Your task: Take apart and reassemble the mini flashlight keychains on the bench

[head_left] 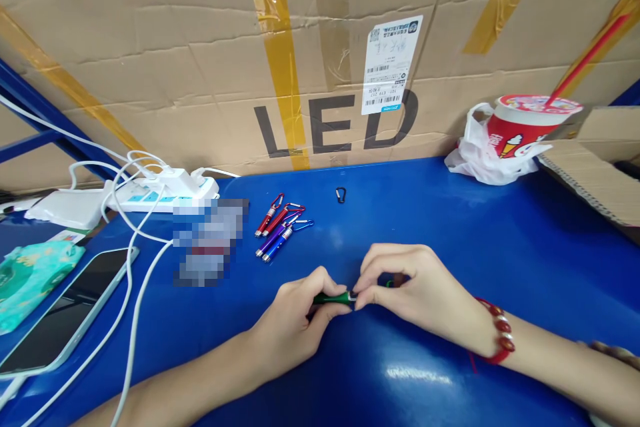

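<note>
1. Penlights (273, 239), 4, lie beyond the left hand (295, 317); 1 black carabiner (337, 197) lies farther off.
2. Green penlight (334, 298) sits within left fingers, clamped around it; right hand (410, 280) pinches its end.

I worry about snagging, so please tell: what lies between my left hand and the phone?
In the head view, two white cables run between your left hand and the phone.

Near lower centre you have a green tube (334, 298) over a blue table (410, 207); your bracelet (503, 327) is mostly red. Left of centre you see red tubes (270, 216), a purple tube (271, 239) and a blue tube (277, 245); at upper right, a red-and-white cup (527, 124).
</note>
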Demonstrator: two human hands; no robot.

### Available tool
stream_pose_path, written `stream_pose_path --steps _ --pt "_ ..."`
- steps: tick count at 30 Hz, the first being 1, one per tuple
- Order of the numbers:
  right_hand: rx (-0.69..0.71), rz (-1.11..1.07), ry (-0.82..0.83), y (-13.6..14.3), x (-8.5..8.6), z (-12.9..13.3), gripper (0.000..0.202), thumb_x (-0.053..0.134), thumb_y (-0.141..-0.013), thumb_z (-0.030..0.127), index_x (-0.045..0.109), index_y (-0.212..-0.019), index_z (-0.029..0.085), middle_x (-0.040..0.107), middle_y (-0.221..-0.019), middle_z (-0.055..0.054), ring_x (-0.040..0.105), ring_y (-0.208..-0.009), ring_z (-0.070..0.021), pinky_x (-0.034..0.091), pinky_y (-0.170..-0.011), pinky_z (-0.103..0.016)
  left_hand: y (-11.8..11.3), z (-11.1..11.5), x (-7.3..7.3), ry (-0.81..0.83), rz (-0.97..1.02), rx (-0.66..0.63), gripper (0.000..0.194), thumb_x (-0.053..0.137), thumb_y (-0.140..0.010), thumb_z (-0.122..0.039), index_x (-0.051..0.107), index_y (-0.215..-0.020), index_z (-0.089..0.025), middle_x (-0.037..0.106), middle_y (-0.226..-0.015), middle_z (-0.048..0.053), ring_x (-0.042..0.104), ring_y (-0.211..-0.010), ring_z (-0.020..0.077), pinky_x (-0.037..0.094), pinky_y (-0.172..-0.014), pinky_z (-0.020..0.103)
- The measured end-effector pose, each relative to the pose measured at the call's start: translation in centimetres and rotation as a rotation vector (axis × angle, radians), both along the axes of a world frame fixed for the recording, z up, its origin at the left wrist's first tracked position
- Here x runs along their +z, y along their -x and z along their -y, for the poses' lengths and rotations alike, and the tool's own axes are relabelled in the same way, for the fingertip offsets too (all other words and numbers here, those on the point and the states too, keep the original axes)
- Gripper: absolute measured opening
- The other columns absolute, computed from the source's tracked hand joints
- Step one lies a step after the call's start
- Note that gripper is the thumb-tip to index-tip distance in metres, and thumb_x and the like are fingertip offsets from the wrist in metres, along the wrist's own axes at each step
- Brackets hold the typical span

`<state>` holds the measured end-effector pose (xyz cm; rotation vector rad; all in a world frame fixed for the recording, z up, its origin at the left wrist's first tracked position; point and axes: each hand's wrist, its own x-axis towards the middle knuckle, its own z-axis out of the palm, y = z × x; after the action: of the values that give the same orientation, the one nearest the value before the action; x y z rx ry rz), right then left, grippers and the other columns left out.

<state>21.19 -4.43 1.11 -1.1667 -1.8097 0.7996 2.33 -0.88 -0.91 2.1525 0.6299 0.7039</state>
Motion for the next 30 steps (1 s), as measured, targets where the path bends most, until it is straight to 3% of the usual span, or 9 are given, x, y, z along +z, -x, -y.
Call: stream_pose_path --steps 4,7,11,16,20,23,25,27,30 --pt "0.043 -0.208 0.581 0.5 0.1 0.2 0.023 0.070 -0.066 0.033 0.059 -0.060 0.014 0.057 -0.059 0.002 0.046 -0.041 -0.0055 0.038 -0.030 -0.014 0.2 0.0 -0.4 -0.302 0.080 -0.035 0.014 0.049 -0.084 -0.008 0.045 -0.076 -0.019 0.059 -0.070 0.000 0.053 -0.060 0.0101 0.042 -0.057 0.019" --pt "0.058 -0.272 0.754 0.4 0.2 0.0 0.028 0.071 -0.062 0.037 0.057 -0.060 0.013 0.055 -0.055 0.003 0.042 -0.038 -0.0039 0.034 -0.026 -0.011 0.1 -0.1 -0.3 -0.400 0.069 -0.021 0.012 0.049 -0.085 -0.008 0.051 -0.089 -0.018 0.063 -0.074 0.001 0.053 -0.060 0.0107 0.042 -0.059 0.021" --pt "0.028 -0.263 0.755 0.3 0.2 -0.4 0.029 0.072 -0.062 0.038 0.057 -0.060 0.012 0.053 -0.050 0.003 0.041 -0.035 -0.0032 0.035 -0.027 -0.011 -0.1 -0.3 0.1 -0.354 0.018 -0.021 0.024 0.050 -0.086 -0.010 0.052 -0.108 -0.020 0.066 -0.079 0.001 0.053 -0.060 0.0114 0.042 -0.058 0.021" --pt "0.008 -0.182 0.673 0.2 0.2 -0.6 0.029 0.067 -0.067 0.042 0.063 -0.068 0.013 0.052 -0.047 0.004 0.042 -0.035 -0.0048 0.036 -0.028 -0.013 -0.2 -0.4 0.4 -0.221 -0.012 0.054 0.017 0.051 -0.084 -0.011 0.059 -0.095 -0.020 0.066 -0.078 0.000 0.057 -0.065 0.0112 0.043 -0.061 0.020" --pt "-0.119 0.082 0.334 -0.9 1.2 -1.0 0.030 0.062 -0.073 0.045 0.067 -0.073 0.016 0.058 -0.055 0.001 0.050 -0.042 -0.0077 0.040 -0.036 -0.017 -0.3 -0.7 0.6 -0.085 -0.027 0.125 0.014 0.049 -0.084 -0.012 0.058 -0.092 -0.019 0.065 -0.084 0.000 0.059 -0.071 0.0105 0.043 -0.063 0.017" --pt "-0.094 0.390 0.115 -2.1 1.8 -1.4 0.028 0.072 -0.064 0.042 0.068 -0.081 0.020 0.064 -0.075 0.000 0.057 -0.055 -0.0103 0.044 -0.051 -0.021 -0.2 -1.2 0.6 -0.016 -0.048 0.197 0.013 0.045 -0.086 -0.017 0.055 -0.094 -0.018 0.061 -0.076 -0.001 0.056 -0.064 0.0105 0.042 -0.061 0.018" --pt "-0.047 0.597 0.136 -2.5 1.8 -1.4 0.032 0.077 -0.059 0.037 0.066 -0.085 0.021 0.064 -0.083 0.000 0.060 -0.065 -0.0139 0.044 -0.056 -0.023 -0.1 -1.6 0.5 0.005 -0.081 0.210 0.014 0.040 -0.088 -0.020 0.051 -0.096 -0.018 0.056 -0.069 -0.001 0.053 -0.062 0.0117 0.041 -0.061 0.020" --pt "-0.042 0.691 0.202 -2.6 1.6 -1.4 0.025 0.076 -0.064 0.029 0.065 -0.085 0.021 0.064 -0.086 -0.001 0.061 -0.074 -0.0157 0.043 -0.059 -0.023 0.0 -2.0 0.4 0.006 -0.113 0.172 0.015 0.035 -0.089 -0.023 0.048 -0.097 -0.018 0.053 -0.067 -0.001 0.051 -0.063 0.0129 0.040 -0.063 0.023" --pt "-0.088 0.730 0.296 -2.7 1.5 -1.4 0.013 0.069 -0.073 0.022 0.063 -0.084 0.020 0.065 -0.071 0.000 0.061 -0.069 -0.0150 0.042 -0.058 -0.023 -0.1 -2.3 0.6 0.010 -0.128 0.117 0.017 0.030 -0.091 -0.027 0.045 -0.095 -0.019 0.052 -0.069 -0.001 0.050 -0.066 0.0142 0.038 -0.067 0.025"
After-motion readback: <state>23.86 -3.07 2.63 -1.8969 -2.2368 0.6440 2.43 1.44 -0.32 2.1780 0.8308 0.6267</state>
